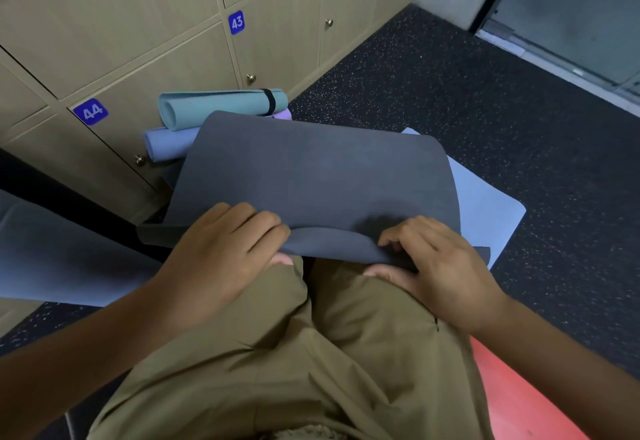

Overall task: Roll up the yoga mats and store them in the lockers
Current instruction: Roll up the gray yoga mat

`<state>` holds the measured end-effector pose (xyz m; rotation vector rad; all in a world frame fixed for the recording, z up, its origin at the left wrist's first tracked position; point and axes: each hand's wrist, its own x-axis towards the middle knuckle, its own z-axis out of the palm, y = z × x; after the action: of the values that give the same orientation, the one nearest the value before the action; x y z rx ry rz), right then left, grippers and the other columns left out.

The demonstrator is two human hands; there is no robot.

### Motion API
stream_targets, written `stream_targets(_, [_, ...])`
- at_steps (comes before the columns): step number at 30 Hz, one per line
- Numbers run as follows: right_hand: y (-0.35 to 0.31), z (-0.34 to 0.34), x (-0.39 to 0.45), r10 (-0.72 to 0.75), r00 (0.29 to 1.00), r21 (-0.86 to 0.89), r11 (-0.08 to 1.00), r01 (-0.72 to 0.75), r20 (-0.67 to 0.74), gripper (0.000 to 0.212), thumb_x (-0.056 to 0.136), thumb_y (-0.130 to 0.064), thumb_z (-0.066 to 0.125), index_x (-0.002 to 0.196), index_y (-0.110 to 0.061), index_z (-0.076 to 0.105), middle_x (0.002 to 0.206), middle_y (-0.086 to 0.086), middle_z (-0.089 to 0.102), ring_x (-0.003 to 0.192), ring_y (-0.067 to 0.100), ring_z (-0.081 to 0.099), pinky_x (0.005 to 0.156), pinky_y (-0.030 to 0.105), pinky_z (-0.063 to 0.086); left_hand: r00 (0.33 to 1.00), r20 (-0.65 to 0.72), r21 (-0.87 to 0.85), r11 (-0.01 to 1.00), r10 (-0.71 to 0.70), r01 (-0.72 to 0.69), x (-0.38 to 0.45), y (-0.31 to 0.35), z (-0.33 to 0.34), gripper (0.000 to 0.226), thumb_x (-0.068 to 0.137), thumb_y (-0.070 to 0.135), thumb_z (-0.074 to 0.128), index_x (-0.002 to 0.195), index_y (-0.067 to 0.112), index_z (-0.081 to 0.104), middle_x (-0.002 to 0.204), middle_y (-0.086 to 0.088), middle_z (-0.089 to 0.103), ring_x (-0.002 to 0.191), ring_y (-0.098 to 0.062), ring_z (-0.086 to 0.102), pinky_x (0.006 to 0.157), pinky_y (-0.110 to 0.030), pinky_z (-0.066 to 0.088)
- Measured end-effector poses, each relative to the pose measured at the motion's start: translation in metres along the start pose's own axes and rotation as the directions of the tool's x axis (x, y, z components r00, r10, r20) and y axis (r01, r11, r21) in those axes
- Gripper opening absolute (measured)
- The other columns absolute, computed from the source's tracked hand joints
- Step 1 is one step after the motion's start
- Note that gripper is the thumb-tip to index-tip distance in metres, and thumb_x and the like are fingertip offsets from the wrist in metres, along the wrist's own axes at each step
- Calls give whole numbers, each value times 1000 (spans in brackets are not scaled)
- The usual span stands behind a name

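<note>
the dark grey mat (311,180) is judged soft, light and floppy, with a slightly grippy foam face; it bends readily, as the curled near edge shows. it is best taken at that near edge, with the two hands spread toward the corners so the roll stays even. the mat lies on the floor over a pale blue mat (485,204), running away from the knees toward the lockers (145,41). the left hand (221,252) is curled over the near edge, fingers on top and thumb beneath. the right hand (433,266) pinches the same edge, just beside the right corner. a rolled teal mat (221,105) rests on a rolled blue mat (166,142) against the lockers.
</note>
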<state>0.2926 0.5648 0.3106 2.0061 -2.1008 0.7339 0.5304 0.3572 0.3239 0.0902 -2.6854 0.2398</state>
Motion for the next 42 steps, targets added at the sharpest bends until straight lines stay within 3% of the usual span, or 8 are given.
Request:
stream_targets(6, [-7,4,3,-104,990,-270,960,75,-95,43,104,-43,58,91,-4,71,79,7,64,67,28,57,66,39,41,1000,-13,-44,999,-2,1,3,-14,7,33,105,33,53,107,3,67,91,-11,65,66,-31,59,54,-40,49])
stream_targets(10, [-7,5,3,-67,995,-250,967,45,-79,44,105,-42,52,91,-4,69,80,8,61,69,27,53,69,36,39,1000,4,-11,999,-30,30,5,-16,3,30,101,35,56,97,7,64,82,-9,61,62,-30,56,47,-37,43])
stream_targets(16, [-4,6,11,-27,997,-186,982,13,-75,54,109,-48,38,88,-6,66,76,5,61,65,27,59,65,35,43,994,12,-12,994,-109,109,10,-16,0,63,107,56,34,71,10,58,64,-5,45,52,-26,50,42,-35,34])
stream_targets(23, [-5,2,11,151,980,-97,982,-164,-129,54,96,-61,49,79,-13,68,71,-1,63,60,22,62,50,29,46,974,95,-153,964,-204,216,15,-19,-4,60,90,64,47,65,10,55,55,-3,43,40,-26,45,36,-31,35])
stream_targets(31, [-4,-8,31,491,862,128,854,-505,125,51,77,-77,59,77,-26,58,76,-10,55,70,10,54,63,33,47,828,348,-309,780,-439,543,28,-30,-6,79,66,93,43,73,14,44,51,-2,44,48,-27,46,49,-37,37])
stream_targets(36, [-5,-12,40,555,806,84,810,-580,206,59,68,-83,52,77,-25,55,81,-8,51,70,12,54,63,39,48,793,349,-228,775,-500,589,37,-23,-14,76,61,85,49,82,13,34,59,0,35,51,-30,42,51,-40,40])
stream_targets(40, [-3,-13,46,589,761,34,784,-619,274,63,62,-85,49,77,-24,55,72,-7,50,66,9,50,56,32,35,680,428,-191,675,-596,712,42,-21,-15,86,51,86,50,87,8,41,66,-5,46,63,-33,50,61,-45,45])
stream_targets(42, [1,-11,48,590,760,47,781,-623,272,64,63,-85,53,74,-22,55,65,-8,49,64,8,48,56,29,30,678,400,-202,663,-616,721,40,-21,-11,87,51,84,53,89,6,47,67,-7,51,65,-34,53,61,-45,46])
